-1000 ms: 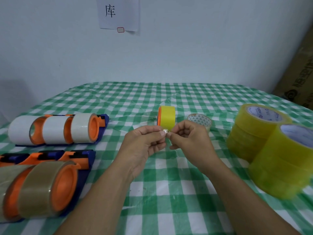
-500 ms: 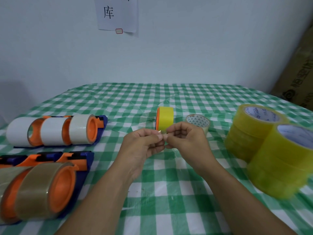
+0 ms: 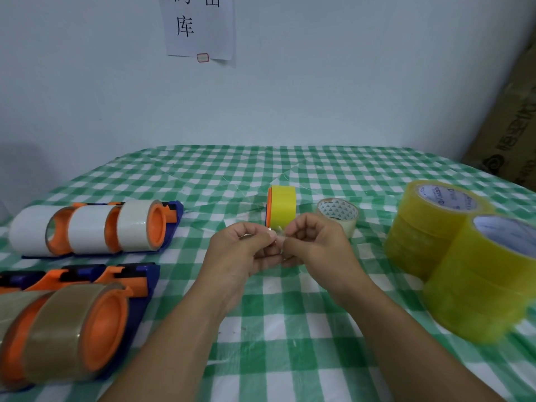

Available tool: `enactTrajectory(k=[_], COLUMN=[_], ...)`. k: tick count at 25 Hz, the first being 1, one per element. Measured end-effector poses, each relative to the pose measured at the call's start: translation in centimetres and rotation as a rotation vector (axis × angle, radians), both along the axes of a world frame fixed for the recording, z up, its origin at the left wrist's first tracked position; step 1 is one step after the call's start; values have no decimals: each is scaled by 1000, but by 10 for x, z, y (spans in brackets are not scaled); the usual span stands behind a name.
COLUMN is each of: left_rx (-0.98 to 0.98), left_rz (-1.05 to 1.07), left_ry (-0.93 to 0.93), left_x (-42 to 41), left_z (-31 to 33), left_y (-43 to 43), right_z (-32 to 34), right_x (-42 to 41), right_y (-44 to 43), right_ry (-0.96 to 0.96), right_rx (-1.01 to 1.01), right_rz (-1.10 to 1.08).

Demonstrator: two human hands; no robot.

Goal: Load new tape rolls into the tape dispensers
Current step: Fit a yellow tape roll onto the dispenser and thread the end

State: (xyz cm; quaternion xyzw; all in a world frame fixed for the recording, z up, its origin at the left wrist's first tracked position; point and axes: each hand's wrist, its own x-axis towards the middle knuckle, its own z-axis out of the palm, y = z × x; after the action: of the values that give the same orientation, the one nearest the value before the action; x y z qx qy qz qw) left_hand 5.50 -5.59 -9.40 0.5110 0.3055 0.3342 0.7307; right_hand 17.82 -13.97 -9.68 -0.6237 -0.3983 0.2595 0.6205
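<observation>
The person is holding both hands close together above the checked tablecloth [image 3: 290,329]. The left hand [image 3: 243,250] and the right hand [image 3: 316,245] are both curling their fingers inward, and their fingertips are meeting on a small clear tape end [image 3: 279,237], which they are pinching between them. Whether this piece is running back to a roll cannot be told.

Just beyond the fingertips, a yellow tape roll [image 3: 282,206] is standing on edge on an orange dispenser hub. Beyond the right hand and just beside that roll, a nearly used-up roll [image 3: 338,214] with a printed core is lying flat on the cloth.

Well out to the right of the right hand, two stacks of yellow tape rolls are standing, a far stack [image 3: 429,227] and a near stack [image 3: 487,282], touching each other.

Out to the left of the left hand, a row of blue and orange dispensers [image 3: 139,224] is carrying pale tape. Nearer the person on that same side, a second row of dispensers [image 3: 72,329] is carrying brown tape.

A paper sign [image 3: 200,24] is hanging on the wall far beyond the hands, and a cardboard box [image 3: 510,134] is leaning at the far right.
</observation>
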Motion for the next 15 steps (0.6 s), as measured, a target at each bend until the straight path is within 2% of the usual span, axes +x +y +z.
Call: enactTrajectory(k=[7, 15], left_rx=[189, 249], left_rz=[13, -2], left_ry=[133, 154], left_x=[2, 1], left_z=[-3, -4], left_y=[-3, -1], right_z=[-4, -4], right_x=[1, 2], right_y=[2, 0], right_ry=[-131, -54], right_rx=[8, -6], right_rz=[-24, 63])
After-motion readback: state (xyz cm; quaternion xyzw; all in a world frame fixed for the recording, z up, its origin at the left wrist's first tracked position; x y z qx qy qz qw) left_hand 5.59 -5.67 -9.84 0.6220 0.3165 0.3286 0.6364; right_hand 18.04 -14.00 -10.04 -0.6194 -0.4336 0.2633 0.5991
